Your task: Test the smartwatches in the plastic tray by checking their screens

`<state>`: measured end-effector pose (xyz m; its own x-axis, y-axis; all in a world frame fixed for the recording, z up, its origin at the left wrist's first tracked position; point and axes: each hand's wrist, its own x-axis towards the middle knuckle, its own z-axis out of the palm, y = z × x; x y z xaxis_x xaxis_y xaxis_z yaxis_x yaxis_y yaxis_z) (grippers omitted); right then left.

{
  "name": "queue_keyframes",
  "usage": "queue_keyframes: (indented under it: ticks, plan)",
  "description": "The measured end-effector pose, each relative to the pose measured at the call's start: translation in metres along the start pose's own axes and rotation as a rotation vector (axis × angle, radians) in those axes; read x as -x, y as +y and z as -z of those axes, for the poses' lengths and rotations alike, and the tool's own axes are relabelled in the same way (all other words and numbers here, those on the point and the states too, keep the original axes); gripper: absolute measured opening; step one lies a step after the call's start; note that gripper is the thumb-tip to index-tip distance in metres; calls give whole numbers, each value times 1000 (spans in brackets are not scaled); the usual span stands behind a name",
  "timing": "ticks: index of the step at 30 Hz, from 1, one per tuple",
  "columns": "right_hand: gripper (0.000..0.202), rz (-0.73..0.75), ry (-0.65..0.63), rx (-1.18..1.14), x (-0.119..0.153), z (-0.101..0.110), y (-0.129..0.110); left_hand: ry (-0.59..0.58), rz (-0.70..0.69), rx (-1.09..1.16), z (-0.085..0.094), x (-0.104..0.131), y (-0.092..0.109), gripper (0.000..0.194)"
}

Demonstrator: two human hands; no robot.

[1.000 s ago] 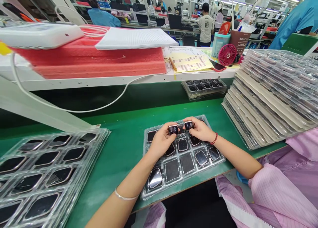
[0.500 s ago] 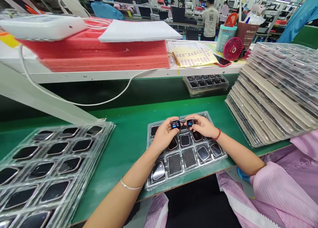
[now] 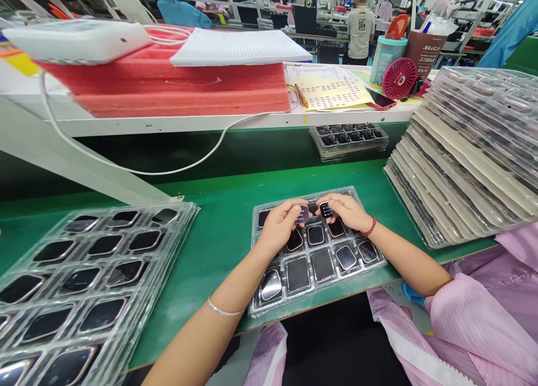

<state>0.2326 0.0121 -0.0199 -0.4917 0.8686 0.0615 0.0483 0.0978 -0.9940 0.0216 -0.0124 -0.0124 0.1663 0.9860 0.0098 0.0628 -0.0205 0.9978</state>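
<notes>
Two small watches are in hand, each with its screen lit, and the work looks like checking those screens; it would go best with each watch held by its rim, thumb off the glass except to press it, so that no smudge or false touch spoils the reading; both faces should be tipped alike towards the eyes, since glare could wash out one picture (the left screen already looks paler than the right); a firm but light pinch low over the tray (image 3: pixel 290 296) seems wise, as smooth cases could slip and strike the ones lying below.

The left hand (image 3: pixel 275 226) has its thumb and fingers closed on the left watch (image 3: pixel 303 213), which sits at the fingertips and juts out towards the other hand, partly covered by them; the right hand (image 3: pixel 348 212) pinches the right watch (image 3: pixel 326 209) in the same way, its screen dark with pale marks too small to read; the two watches are near each other but apart, both above the far part of the tray, with more watches lying in its pockets underneath; the tray rests on the green table (image 3: pixel 218 246), between a left stack of filled trays (image 3: pixel 157 279) and a taller right stack (image 3: pixel 462 190).
</notes>
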Motion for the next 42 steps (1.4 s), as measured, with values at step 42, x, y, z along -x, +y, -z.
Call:
queue_keyframes:
  ticks: [42]
  plan:
    - [22,10,57,31,1,-7,-10,-29,36,-44,0,1,6,38]
